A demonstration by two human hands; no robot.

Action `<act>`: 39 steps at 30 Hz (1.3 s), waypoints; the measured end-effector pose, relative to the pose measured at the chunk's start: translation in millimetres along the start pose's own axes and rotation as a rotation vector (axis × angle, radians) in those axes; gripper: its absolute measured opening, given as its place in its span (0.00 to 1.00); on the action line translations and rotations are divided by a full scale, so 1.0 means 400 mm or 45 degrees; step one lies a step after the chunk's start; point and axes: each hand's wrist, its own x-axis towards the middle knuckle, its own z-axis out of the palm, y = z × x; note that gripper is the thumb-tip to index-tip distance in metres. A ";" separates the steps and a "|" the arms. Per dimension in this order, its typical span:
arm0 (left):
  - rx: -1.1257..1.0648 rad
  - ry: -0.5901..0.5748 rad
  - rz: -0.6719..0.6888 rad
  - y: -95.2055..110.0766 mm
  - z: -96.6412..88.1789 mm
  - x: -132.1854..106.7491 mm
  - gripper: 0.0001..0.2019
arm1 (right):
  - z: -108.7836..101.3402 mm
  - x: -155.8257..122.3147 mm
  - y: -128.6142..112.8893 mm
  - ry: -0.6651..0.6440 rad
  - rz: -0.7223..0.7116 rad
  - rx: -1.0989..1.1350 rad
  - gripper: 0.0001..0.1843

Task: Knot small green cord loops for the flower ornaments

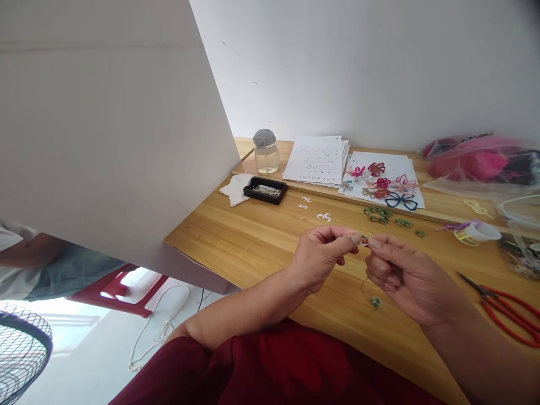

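Note:
My left hand and my right hand meet above the wooden table, fingertips pinched together on a small wire loop with a thin golden wire hanging below it. Both hands are closed in a pinch. A small green wire coil lies on the table just under my right hand. Several more green coils lie further back.
Red-handled scissors lie at the right. White paper stacks, finished coloured wire flowers, a black tray, a glass jar, a white spool, plastic bags. A white partition stands left; another person sits behind it.

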 end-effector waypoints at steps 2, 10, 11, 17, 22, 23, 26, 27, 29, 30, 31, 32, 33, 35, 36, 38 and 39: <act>0.001 -0.024 -0.034 0.000 -0.004 0.005 0.20 | -0.008 0.007 -0.002 -0.086 0.106 0.017 0.24; 0.005 -0.008 -0.130 -0.015 -0.018 0.018 0.21 | -0.027 0.032 0.024 -0.140 0.207 -0.079 0.27; 0.006 -0.012 -0.145 -0.017 -0.019 0.019 0.22 | -0.030 0.033 0.026 -0.148 0.219 -0.100 0.27; 0.061 -0.005 -0.136 -0.017 -0.021 0.018 0.22 | -0.034 0.033 0.036 -0.078 -0.016 -0.318 0.27; 0.152 0.111 -0.063 -0.020 -0.020 0.018 0.15 | -0.021 -0.002 0.055 0.249 -0.596 -0.848 0.11; 0.175 0.128 -0.049 -0.021 -0.020 0.018 0.14 | -0.019 -0.011 0.060 0.313 -0.721 -0.988 0.08; 0.248 0.161 -0.006 -0.025 -0.020 0.016 0.13 | -0.013 -0.028 0.070 0.365 -1.080 -1.313 0.03; 0.276 0.162 0.014 -0.026 -0.021 0.015 0.13 | -0.011 -0.030 0.070 0.348 -1.195 -1.376 0.04; 0.336 0.136 0.055 -0.029 -0.024 0.011 0.12 | -0.010 -0.029 0.063 0.274 -1.393 -1.469 0.08; 0.371 0.107 0.070 -0.029 -0.026 0.008 0.12 | -0.010 -0.026 0.055 0.230 -1.469 -1.502 0.10; 0.405 0.067 0.078 -0.028 -0.029 0.005 0.13 | -0.011 -0.024 0.044 0.198 -1.523 -1.525 0.11; 0.432 0.021 0.074 -0.027 -0.031 0.002 0.14 | -0.012 -0.020 0.031 0.177 -1.546 -1.540 0.11; 0.447 -0.027 0.061 -0.024 -0.034 -0.002 0.15 | -0.014 -0.017 0.017 0.163 -1.547 -1.542 0.10; 0.442 -0.112 0.035 -0.016 -0.040 -0.008 0.18 | -0.018 -0.010 -0.011 0.152 -1.473 -1.523 0.06; 0.421 -0.143 0.029 -0.010 -0.043 -0.009 0.19 | -0.019 -0.006 -0.023 0.146 -1.413 -1.500 0.06; 0.363 -0.185 0.033 0.000 -0.049 -0.011 0.22 | -0.022 0.002 -0.038 0.145 -1.244 -1.419 0.05; 0.331 -0.198 0.036 0.004 -0.051 -0.010 0.23 | -0.022 0.006 -0.041 0.156 -1.149 -1.357 0.06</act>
